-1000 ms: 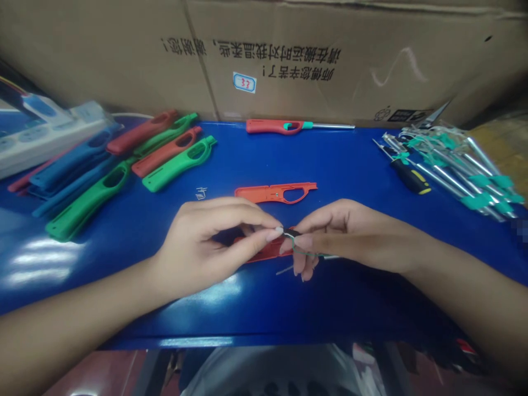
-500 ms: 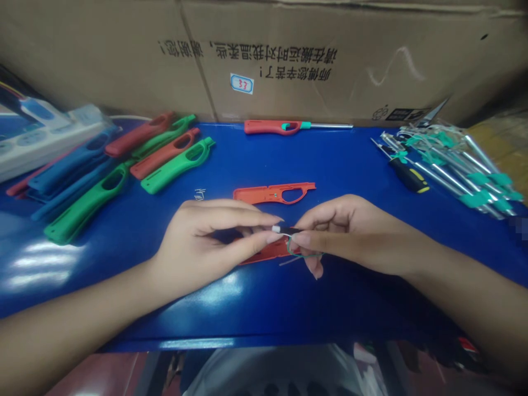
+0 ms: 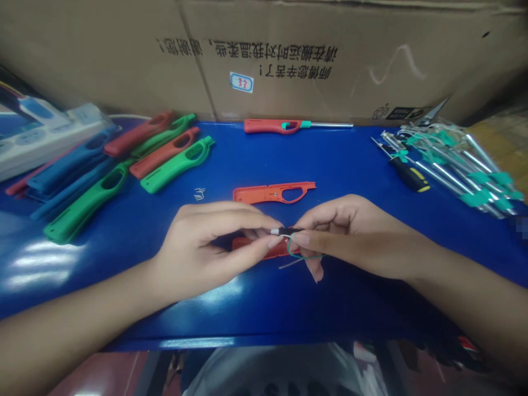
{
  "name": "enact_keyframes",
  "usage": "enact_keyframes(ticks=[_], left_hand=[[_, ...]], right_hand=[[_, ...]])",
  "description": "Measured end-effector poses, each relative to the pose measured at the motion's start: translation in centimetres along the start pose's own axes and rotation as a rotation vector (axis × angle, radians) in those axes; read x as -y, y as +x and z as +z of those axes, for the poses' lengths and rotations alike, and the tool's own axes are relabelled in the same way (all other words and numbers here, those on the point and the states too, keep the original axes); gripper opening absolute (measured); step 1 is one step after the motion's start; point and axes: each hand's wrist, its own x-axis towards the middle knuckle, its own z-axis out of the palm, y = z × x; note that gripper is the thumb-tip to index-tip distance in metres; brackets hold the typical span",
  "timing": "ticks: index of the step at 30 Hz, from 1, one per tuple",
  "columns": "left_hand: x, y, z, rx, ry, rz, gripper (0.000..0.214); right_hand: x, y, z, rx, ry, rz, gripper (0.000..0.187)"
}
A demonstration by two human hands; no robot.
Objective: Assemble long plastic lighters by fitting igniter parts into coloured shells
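A small black piezo igniter with a white end spans the gap between my fingertips. My right hand pinches its black body, and a thin green wire loops down below those fingers. At the white end, the thumb and fingers of my left hand close in a pinch. Beneath both hands lies an orange lighter shell half, partly hidden. Just beyond them, a second orange shell half rests inner side up on the blue table.
Several small screws lie past my left hand. Red, green and blue handle shells are heaped left, beside a white power strip. An assembled red lighter lies before a cardboard box. Right are metal lighter tubes and a screwdriver.
My left fingertips have shifted slightly left and down along the igniter's white end, and the screws show more fully. My right hand keeps its pinch almost unmoved.
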Motion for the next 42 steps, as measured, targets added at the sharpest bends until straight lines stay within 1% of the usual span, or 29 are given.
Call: enact_keyframes(ticks=[3, 5, 7, 10, 12, 14, 17, 19, 21, 23, 25, 31, 34, 36, 39, 42], left_hand=[[-0.2, 0.0, 0.2, 0.022, -0.037, -0.022, 0.018], [-0.3, 0.1, 0.2, 0.046, -0.037, -0.027, 0.013], [-0.3, 0.1, 0.2, 0.058, -0.024, -0.038, 0.009], [0.0, 0.1, 0.1, 0.061, 0.005, -0.064, 0.009], [0.2, 0.1, 0.0, 0.055, 0.026, -0.075, 0.009], [0.4, 0.1, 0.0, 0.043, 0.05, -0.087, 0.007], [0.5, 0.1, 0.1, 0.028, 0.067, -0.099, 0.006], [0.4, 0.1, 0.3, 0.025, 0.066, -0.105, 0.006], [0.2, 0.0, 0.4, 0.019, 0.069, -0.119, 0.006], [0.0, 0.0, 0.5, 0.007, 0.071, -0.133, 0.005], [0.0, 0.0, 0.6, -0.006, 0.072, -0.138, 0.005], [0.2, 0.0, 0.6, -0.007, 0.102, -0.103, 0.004], [0.2, -0.1, 0.5, -0.003, 0.115, -0.077, 0.005], [0.1, -0.1, 0.5, 0.013, 0.123, -0.067, 0.005], [-0.1, -0.2, 0.5, 0.023, 0.14, -0.042, 0.005], [-0.2, -0.4, 0.6, 0.016, 0.148, -0.016, 0.006]], right_hand=[[0.2, 0.1, 0.2, 0.001, -0.029, 0.005, 0.017], [0.2, 0.1, 0.3, -0.001, -0.062, 0.005, 0.017], [0.2, 0.2, 0.2, -0.003, -0.116, -0.005, 0.015], [0.0, 0.2, -0.3, 0.004, -0.206, -0.031, 0.008], [-0.1, 0.1, -0.5, -0.014, -0.269, -0.06, 0.007], [-0.2, -0.1, -0.6, -0.071, -0.353, -0.108, 0.012], [-0.4, -0.3, -0.4, -0.196, -0.505, -0.186, 0.015], [-0.6, -0.3, -0.2, -0.264, -0.607, -0.274, 0.016], [-0.9, -0.4, 0.0, -0.297, -0.717, -0.406, 0.016], [-1.2, -0.4, 0.1, -0.294, -0.823, -0.539, 0.014], [-1.4, -0.5, 0.2, -0.281, -0.925, -0.62, 0.011], [-1.4, -0.5, 0.0, -0.25, -1.143, -0.658, 0.017], [-1.2, -0.7, -0.3, -0.237, -1.191, -0.661, 0.017], [-1.1, -0.8, -0.3, -0.226, -1.183, -0.64, 0.015], [-1.1, -0.8, 0.2, -0.225, -1.099, -0.591, 0.015], [-1.3, -0.5, 0.7, -0.273, -0.962, -0.578, 0.011]])
